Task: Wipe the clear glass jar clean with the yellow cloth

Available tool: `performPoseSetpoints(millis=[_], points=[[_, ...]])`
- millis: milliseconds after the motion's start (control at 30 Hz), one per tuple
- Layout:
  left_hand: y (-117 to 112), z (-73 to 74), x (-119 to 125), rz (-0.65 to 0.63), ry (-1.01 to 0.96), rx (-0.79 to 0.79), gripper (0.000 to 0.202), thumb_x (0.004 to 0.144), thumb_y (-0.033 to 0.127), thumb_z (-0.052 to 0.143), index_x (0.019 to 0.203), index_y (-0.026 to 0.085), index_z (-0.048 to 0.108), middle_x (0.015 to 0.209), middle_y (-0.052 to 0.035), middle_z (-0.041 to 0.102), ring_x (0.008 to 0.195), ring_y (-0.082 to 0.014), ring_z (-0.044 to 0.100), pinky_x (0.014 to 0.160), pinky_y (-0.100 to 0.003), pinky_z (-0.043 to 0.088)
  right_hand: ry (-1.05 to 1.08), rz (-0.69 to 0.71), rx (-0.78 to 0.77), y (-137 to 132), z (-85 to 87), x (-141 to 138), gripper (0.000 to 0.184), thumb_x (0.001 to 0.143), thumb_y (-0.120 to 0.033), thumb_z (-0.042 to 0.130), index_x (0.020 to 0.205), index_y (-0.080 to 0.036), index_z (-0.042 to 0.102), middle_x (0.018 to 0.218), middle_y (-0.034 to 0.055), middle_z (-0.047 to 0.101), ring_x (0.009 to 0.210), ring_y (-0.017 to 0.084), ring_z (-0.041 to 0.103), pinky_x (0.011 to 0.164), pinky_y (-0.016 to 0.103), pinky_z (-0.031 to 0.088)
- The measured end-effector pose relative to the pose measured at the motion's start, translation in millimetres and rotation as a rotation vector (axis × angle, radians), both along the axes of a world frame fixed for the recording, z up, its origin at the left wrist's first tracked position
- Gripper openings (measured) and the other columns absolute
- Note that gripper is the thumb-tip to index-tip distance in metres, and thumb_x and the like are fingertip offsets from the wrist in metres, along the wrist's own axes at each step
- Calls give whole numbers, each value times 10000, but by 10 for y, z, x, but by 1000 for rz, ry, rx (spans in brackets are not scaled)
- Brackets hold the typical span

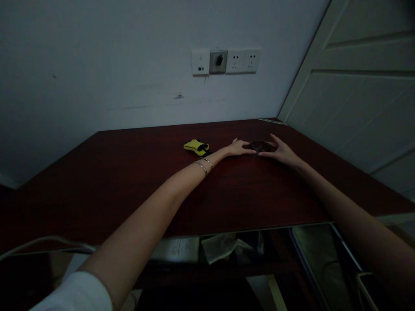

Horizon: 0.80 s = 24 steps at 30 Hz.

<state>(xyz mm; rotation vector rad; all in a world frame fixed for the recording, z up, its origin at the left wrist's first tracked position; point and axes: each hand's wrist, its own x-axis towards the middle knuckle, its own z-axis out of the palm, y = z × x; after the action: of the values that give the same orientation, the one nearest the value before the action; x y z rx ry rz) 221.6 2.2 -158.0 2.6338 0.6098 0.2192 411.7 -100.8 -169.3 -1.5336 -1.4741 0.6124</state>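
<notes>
My left hand [238, 148] and my right hand [280, 151] reach far across a dark red wooden desk [129, 194] from opposite sides. Between them lies a dark round flat object [260, 146], too dim to identify. Fingertips of both hands touch its edges, and my right fingers curve around its right side. Just left of my left hand sits a yellow pouch-like item with a black strap [196, 147], not touched by either hand. Two thin silver bangles [202, 166] circle my left wrist.
A row of white wall sockets with a dark switch plate [226, 61] sits above the desk's back edge. A white panelled door [353, 86] stands at the right. Below the desk's front edge are a white box [177, 249], crumpled paper [217, 248] and a pale cable [42, 244].
</notes>
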Motion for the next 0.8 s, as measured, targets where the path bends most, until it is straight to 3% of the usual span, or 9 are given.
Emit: performPoseSetpoints(millis=[233, 433, 600, 800], points=[[17, 88, 0, -11, -15, -16, 498, 876, 480, 431, 1224, 150, 567, 1241, -84, 623, 1235, -228, 488, 1149, -470, 26, 63, -35, 9, -30, 164, -94, 1116, 543, -337, 831, 1462, -137, 231, 1297, 161, 585, 1226, 323, 529, 1056, 492, 397], [104, 397, -281, 6, -70, -10, 518, 857, 488, 456, 1191, 118, 596, 1198, -108, 636, 1153, -238, 532, 1085, -399, 260, 68, -1, 88, 123, 411, -315, 1120, 535, -350, 831, 1457, -115, 241, 1306, 172, 575, 1221, 332, 531, 1049, 488, 407], [241, 626, -848, 28, -97, -42, 516, 849, 473, 464, 1229, 144, 580, 1157, -89, 653, 1065, -220, 568, 948, -353, 394, 88, 67, 127, 354, 610, -810, 1124, 526, -333, 831, 1456, -94, 246, 1305, 181, 572, 1223, 341, 528, 1064, 478, 394], [357, 778, -1846, 125, -88, -67, 531, 818, 468, 511, 1195, 104, 599, 1132, -108, 657, 1007, -217, 585, 869, -317, 424, 151, 240, 126, 704, 676, -1678, 1148, 528, -358, 831, 1458, -79, 220, 1304, 184, 573, 1203, 316, 551, 1038, 455, 426]])
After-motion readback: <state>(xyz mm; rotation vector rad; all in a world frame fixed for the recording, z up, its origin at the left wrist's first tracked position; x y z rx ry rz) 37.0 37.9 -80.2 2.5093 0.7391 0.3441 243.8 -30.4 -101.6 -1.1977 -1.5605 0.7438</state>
